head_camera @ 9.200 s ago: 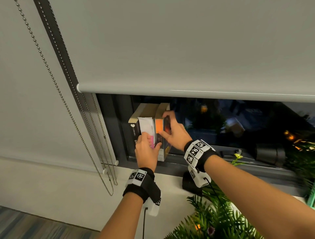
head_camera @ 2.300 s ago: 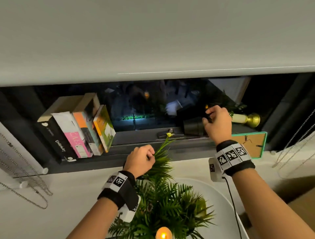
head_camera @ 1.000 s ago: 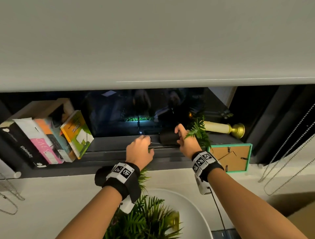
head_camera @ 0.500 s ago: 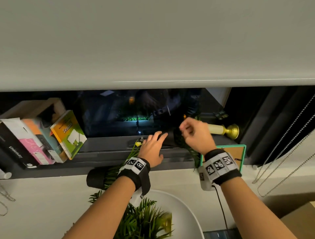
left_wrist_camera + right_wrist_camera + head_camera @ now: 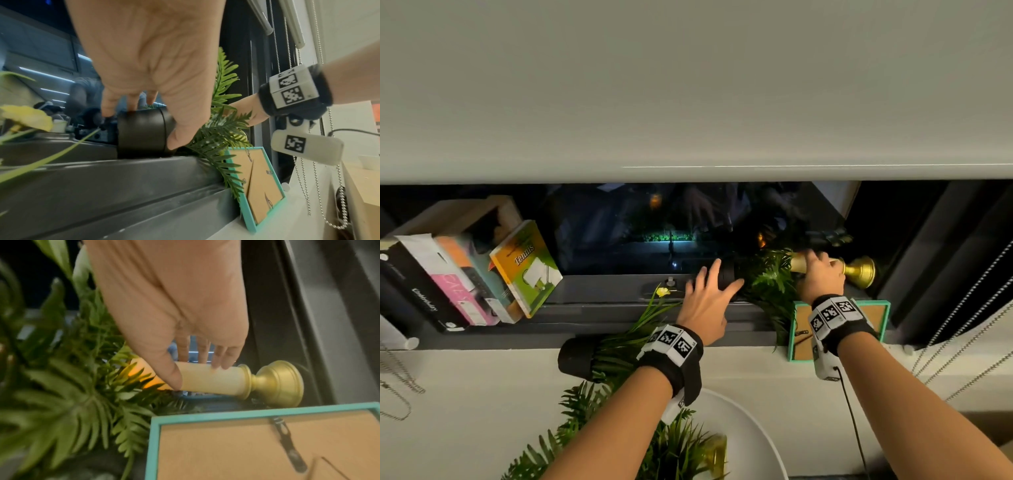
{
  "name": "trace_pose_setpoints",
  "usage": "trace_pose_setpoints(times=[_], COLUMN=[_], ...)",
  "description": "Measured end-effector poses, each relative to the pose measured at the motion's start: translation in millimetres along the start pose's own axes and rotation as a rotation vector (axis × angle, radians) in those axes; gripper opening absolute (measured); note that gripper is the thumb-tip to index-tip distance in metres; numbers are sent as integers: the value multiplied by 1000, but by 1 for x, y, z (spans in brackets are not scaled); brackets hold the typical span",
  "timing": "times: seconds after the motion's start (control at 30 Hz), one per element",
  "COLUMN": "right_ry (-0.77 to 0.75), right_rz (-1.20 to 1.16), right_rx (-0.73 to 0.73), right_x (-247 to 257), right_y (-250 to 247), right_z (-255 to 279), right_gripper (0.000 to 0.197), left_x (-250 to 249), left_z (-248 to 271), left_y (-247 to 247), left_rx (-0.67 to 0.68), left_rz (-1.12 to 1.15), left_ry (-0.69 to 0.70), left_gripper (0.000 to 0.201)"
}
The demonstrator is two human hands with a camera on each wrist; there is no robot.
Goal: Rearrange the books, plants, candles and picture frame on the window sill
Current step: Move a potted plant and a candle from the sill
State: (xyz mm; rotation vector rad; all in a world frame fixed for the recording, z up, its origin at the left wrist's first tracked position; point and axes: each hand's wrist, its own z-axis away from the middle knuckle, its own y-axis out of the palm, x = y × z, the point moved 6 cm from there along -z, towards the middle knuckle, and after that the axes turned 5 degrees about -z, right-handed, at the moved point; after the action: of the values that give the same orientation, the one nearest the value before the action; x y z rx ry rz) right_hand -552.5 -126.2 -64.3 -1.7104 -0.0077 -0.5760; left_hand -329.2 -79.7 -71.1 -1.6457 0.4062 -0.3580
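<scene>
Left hand: fingers and thumb are curling round the black pot of the fern plant, gripping it from above as it is sitting on the dark window sill against the glass. Right hand: thumb and fingers are pinching the cream body of the candle, which is resting in its gold holder at the sill's right end; contact looks light, though the wrist view is blurred, so grip firmness is uncertain. The candle's lit tip is glowing orange among the fern fronds. Just in front of the candle, the teal picture frame is leaning with its cork back facing out. A second black-potted plant with a yellow flower is sitting on the white ledge under the left wrist. At the sill's left end, the books are leaning together, the Tennis book outermost. The roller blind is hanging above.
</scene>
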Motion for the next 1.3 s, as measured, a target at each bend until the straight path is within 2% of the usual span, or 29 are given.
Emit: trace_pose_setpoints(times=[0.1, 0.2, 0.37, 0.43, 0.57, 0.77, 1.0, 1.13, 1.3], right_ry=[49, 68, 10, -39, -152, -252, -441, -498, -445], right_rz=[46, 58, 45, -1, -107, -303, -624, -767, -877], right_rx=[-14, -27, -11, -17, -74, -168, -302, -380, -307], right_x=[3, 3, 5, 8, 13, 16, 26, 30, 24], right_y=[8, 10, 9, 5, -14, -52, -94, -119, -106], right_z=[-6, -10, -9, -7, -5, 16, 68, 102, 147], right_gripper=[64, 66, 65, 67, 64, 57, 32, 40, 49], left_x=[-6, -12, -20, -18, -7, 14, 16, 15, 6], left_z=[-3, -7, -11, -12, -6, 17, 56, 83, 133], left_y=[2, -3, -9, -10, -18, -38, -51, -57, -49], left_rx=[68, 64, 26, 23, 35, -133, -284, -308, -254], left_rz=[-32, -93, -164, -157, -52, 268, 497, 568, 614], left_ry=[-54, -94, -156, -177, -240, -361, -436, -466, -477], left_gripper=[79, 76, 55, 54, 42, 36, 19, 17, 19])
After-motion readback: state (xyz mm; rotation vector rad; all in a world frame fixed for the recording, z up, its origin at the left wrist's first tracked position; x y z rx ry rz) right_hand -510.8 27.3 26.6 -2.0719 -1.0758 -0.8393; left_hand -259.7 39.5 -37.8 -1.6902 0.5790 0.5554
